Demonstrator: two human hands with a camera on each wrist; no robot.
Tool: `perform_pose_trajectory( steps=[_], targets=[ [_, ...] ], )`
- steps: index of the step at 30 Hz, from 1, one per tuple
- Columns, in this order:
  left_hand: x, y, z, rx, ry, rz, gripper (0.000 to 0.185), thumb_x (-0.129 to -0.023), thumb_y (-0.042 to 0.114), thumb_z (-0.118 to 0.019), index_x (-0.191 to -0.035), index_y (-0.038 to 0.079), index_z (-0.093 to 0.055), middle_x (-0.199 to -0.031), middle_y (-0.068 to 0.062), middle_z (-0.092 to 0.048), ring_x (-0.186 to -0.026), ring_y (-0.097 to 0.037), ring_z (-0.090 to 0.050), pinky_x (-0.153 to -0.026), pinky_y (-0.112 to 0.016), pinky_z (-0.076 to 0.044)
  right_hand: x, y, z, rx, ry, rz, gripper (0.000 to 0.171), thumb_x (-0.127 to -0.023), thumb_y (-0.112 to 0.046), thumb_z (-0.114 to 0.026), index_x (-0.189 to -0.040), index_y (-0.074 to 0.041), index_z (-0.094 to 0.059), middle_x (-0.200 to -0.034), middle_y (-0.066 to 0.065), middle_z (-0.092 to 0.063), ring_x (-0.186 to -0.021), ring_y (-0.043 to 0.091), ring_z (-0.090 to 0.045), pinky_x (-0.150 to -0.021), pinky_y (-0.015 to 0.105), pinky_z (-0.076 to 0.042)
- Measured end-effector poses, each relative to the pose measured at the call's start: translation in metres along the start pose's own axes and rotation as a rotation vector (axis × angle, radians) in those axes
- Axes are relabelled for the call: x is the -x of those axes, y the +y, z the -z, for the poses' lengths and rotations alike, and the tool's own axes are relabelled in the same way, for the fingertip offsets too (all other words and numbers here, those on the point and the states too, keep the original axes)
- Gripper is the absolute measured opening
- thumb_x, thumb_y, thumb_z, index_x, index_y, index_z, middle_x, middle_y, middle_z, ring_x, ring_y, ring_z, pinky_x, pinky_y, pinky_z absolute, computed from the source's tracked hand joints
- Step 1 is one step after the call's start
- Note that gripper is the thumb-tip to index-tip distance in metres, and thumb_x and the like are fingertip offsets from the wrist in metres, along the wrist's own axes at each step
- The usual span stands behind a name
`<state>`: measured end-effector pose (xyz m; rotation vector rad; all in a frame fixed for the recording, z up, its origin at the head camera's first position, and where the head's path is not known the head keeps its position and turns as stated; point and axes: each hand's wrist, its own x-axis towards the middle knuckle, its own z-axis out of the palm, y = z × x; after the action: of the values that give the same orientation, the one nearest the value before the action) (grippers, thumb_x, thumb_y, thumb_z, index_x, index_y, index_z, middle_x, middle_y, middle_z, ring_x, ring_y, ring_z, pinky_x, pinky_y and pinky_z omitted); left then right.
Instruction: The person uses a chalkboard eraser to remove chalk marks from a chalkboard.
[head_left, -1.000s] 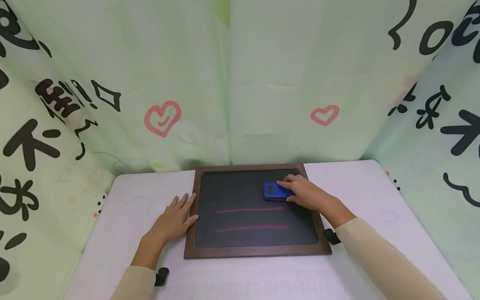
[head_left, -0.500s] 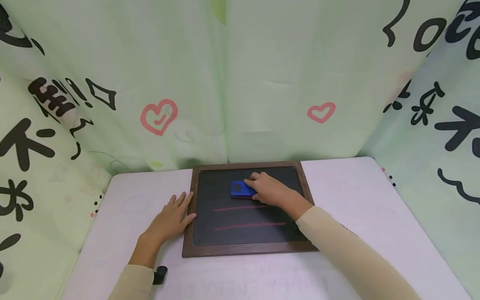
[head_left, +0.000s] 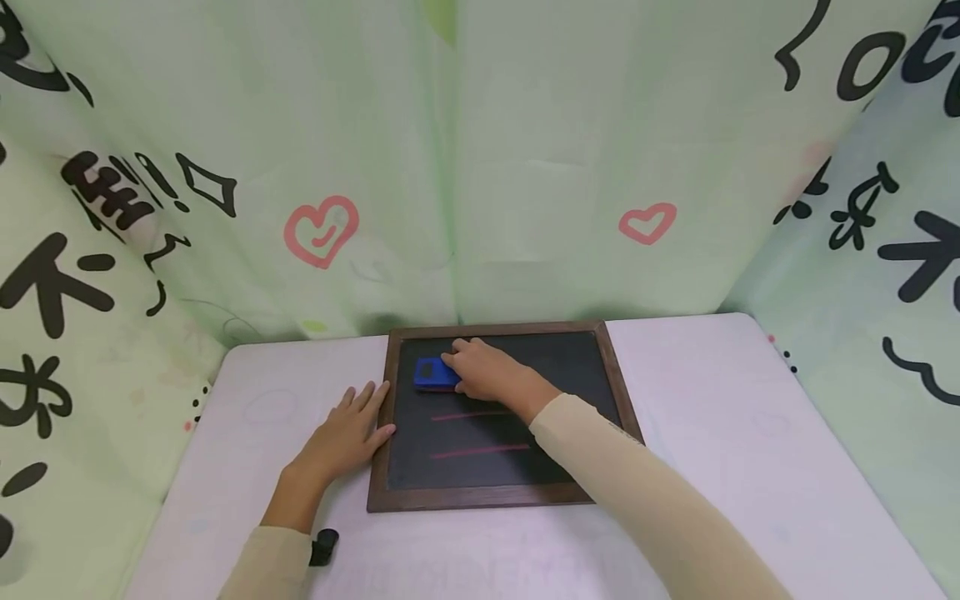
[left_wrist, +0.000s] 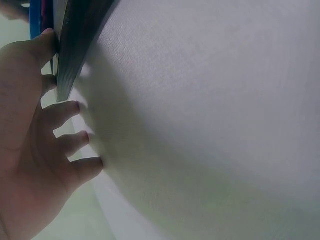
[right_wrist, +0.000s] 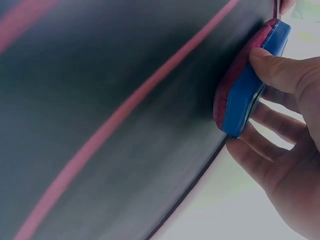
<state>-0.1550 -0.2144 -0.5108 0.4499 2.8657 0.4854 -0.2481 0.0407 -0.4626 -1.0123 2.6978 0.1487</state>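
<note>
Right hand (head_left: 487, 372) on sideways-lying eraser (head_left: 432, 373)

Your chalkboard (head_left: 558, 371) has a matt, dark slate-like writing face, dull and slightly dusty-looking, with no glare; the two red lines (head_left: 480, 451) on it look powdery, like chalk. Its frame (head_left: 379, 450) is dark brown wood with a smooth, low-sheen finish and visible grain. The eraser (head_left: 432, 372) under your right hand (head_left: 483, 371) has a blue back of smooth, faintly glossy plastic; in the right wrist view its underside (right_wrist: 235, 77) is a red, soft, felt-like pad. The worktop (head_left: 712, 433) is pale and matt with a fine cloth-like weave, seen close in the left wrist view. The backdrop (head_left: 525, 167) is thin printed cloth, matt and lightly creased. Your sleeves (head_left: 637, 492) are soft beige knit fabric.
</note>
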Motion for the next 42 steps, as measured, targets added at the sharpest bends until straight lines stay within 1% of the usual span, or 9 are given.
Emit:
perform_pose_trajectory(
  steps=[4, 7, 12, 18, 24, 28, 32, 38, 42],
  targets=[
    [-0.001, 0.001, 0.001, -0.003, -0.010, 0.013, 0.073, -0.106, 0.040, -0.055, -0.165, 0.008, -0.025, -0.167, -0.026, -0.028, -0.151, -0.057, -0.023, -0.116, -0.072, -0.031, -0.017, -0.007, 0.006, -0.014, -0.031, -0.013, 0.060, -0.103, -0.030, -0.066, -0.156, -0.012, -0.047, -0.149, 0.014, -0.052, -0.136, 0.032, -0.054, -0.115, 0.041, -0.046],
    [-0.001, 0.002, 0.001, -0.010, -0.014, 0.014, 0.074, -0.106, 0.041, -0.055, -0.165, 0.009, -0.024, -0.167, -0.025, -0.028, -0.151, -0.057, -0.023, -0.115, -0.073, -0.031, -0.027, -0.010, 0.011, -0.020, -0.035, -0.023, 0.059, -0.103, -0.029, -0.066, -0.156, -0.012, -0.048, -0.150, 0.013, -0.052, -0.137, 0.032, -0.054, -0.115, 0.040, -0.046],
    [-0.003, 0.002, 0.002, -0.005, -0.013, 0.007, 0.074, -0.107, 0.041, -0.054, -0.165, 0.009, -0.024, -0.168, -0.025, -0.027, -0.152, -0.056, -0.022, -0.116, -0.072, -0.030, -0.034, -0.013, 0.015, 0.008, -0.035, -0.031, 0.056, -0.102, -0.027, -0.067, -0.155, -0.014, -0.050, -0.150, 0.012, -0.052, -0.136, 0.032, -0.054, -0.114, 0.040, -0.047],
    [-0.003, 0.003, 0.004, -0.015, -0.011, 0.003, 0.073, -0.107, 0.040, -0.055, -0.165, 0.008, -0.025, -0.167, -0.025, -0.028, -0.151, -0.057, -0.023, -0.114, -0.073, -0.032, -0.027, -0.016, 0.016, 0.049, -0.045, -0.004, 0.059, -0.103, -0.029, -0.065, -0.157, -0.015, -0.046, -0.151, 0.013, -0.051, -0.138, 0.032, -0.052, -0.117, 0.040, -0.044],
    [-0.004, 0.002, 0.004, -0.011, -0.012, 0.005, 0.073, -0.107, 0.041, -0.054, -0.165, 0.008, -0.024, -0.167, -0.025, -0.027, -0.152, -0.057, -0.022, -0.115, -0.073, -0.031, -0.014, -0.023, 0.013, 0.082, -0.030, 0.041, 0.059, -0.103, -0.030, -0.066, -0.157, -0.016, -0.047, -0.150, 0.012, -0.052, -0.131, 0.030, -0.057, -0.110, 0.037, -0.050],
    [-0.003, 0.000, 0.003, -0.014, -0.022, 0.017, 0.074, -0.107, 0.042, -0.054, -0.166, 0.009, -0.022, -0.168, -0.024, -0.026, -0.152, -0.056, -0.021, -0.116, -0.073, -0.030, -0.007, -0.024, 0.008, 0.069, -0.013, 0.067, 0.060, -0.102, -0.031, -0.067, -0.157, -0.016, -0.046, -0.151, 0.012, -0.052, -0.131, 0.030, -0.057, -0.108, 0.036, -0.052],
    [-0.003, 0.001, 0.003, -0.004, -0.014, 0.012, 0.073, -0.107, 0.041, -0.054, -0.165, 0.009, -0.023, -0.168, -0.025, -0.026, -0.152, -0.056, -0.021, -0.115, -0.074, -0.030, -0.003, -0.022, 0.002, 0.044, -0.004, 0.070, 0.062, -0.101, -0.033, -0.068, -0.157, -0.018, -0.046, -0.150, 0.011, -0.053, -0.132, 0.028, -0.057, -0.108, 0.035, -0.052],
    [-0.004, -0.001, 0.000, -0.013, -0.010, 0.009, 0.074, -0.107, 0.042, -0.053, -0.165, 0.009, -0.022, -0.168, -0.024, -0.026, -0.153, -0.055, -0.021, -0.116, -0.073, -0.030, 0.005, -0.015, -0.001, 0.024, -0.012, 0.079, 0.064, -0.100, -0.034, -0.068, -0.158, -0.020, -0.045, -0.149, 0.010, -0.053, -0.132, 0.028, -0.056, -0.108, 0.035, -0.052],
    [-0.003, -0.001, -0.002, -0.017, -0.001, -0.001, 0.073, -0.107, 0.040, -0.053, -0.165, 0.007, -0.023, -0.167, -0.025, -0.027, -0.152, -0.057, -0.022, -0.114, -0.074, -0.031, 0.015, -0.007, -0.002, -0.017, -0.023, 0.066, 0.064, -0.101, -0.033, -0.068, -0.158, -0.020, -0.045, -0.148, 0.011, -0.053, -0.131, 0.028, -0.055, -0.107, 0.036, -0.052]
  ],
)
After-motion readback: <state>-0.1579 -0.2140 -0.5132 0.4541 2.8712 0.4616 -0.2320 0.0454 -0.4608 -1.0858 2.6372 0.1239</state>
